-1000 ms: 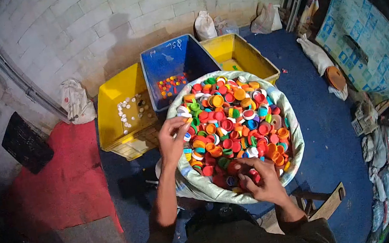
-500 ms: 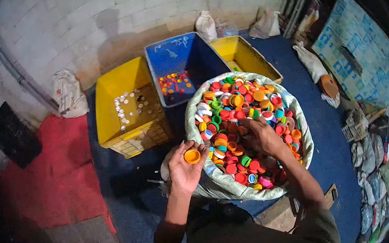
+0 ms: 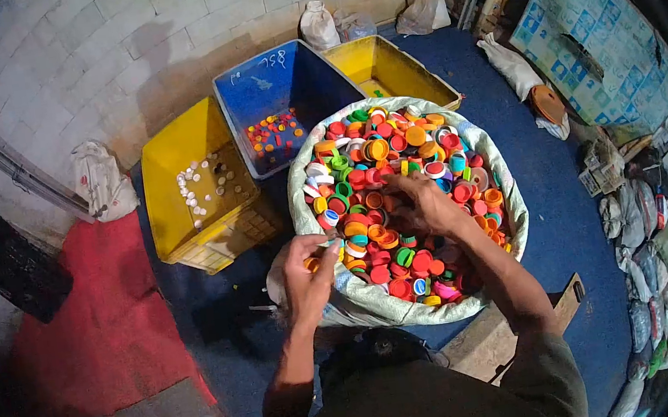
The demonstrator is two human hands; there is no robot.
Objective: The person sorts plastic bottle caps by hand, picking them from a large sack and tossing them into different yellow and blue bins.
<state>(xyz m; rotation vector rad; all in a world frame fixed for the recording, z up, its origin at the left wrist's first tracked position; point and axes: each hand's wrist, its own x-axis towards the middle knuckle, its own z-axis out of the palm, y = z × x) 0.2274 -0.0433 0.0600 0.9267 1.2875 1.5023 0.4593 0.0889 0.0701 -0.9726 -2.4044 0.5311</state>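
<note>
Sorting was mid-swing here, the way I read it. The left hand (image 3: 305,269) was curled shut around an orange cap (image 3: 310,265), only a sliver of it peeking out between the fingers, and it sat right at the near-left rim of the big sack (image 3: 510,212) of mixed bottle caps (image 3: 400,200). The right hand (image 3: 425,204) was down flat in the middle of the heap, fingers spread and bent into the caps. Whether it actually had one pinched, I couldn't tell, since the fingertips were buried.

Beyond the sack stood three crates in a row against the block wall. The left yellow crate (image 3: 178,157) had a scatter of white caps in it, the blue crate (image 3: 269,83) in the middle held a small patch of red and orange ones, and the far yellow crate (image 3: 383,65) looked nearly bare from this angle.

So my guess was that the picking step was done for that orange cap and the drop was next. It'd call for a reach away over the sack's far-left edge to the blue crate, since that's where the matching colours lay, and a loosened grip above it so the cap didn't bounce into the white ones next door. The sack was still heaped, so loads left.
</note>
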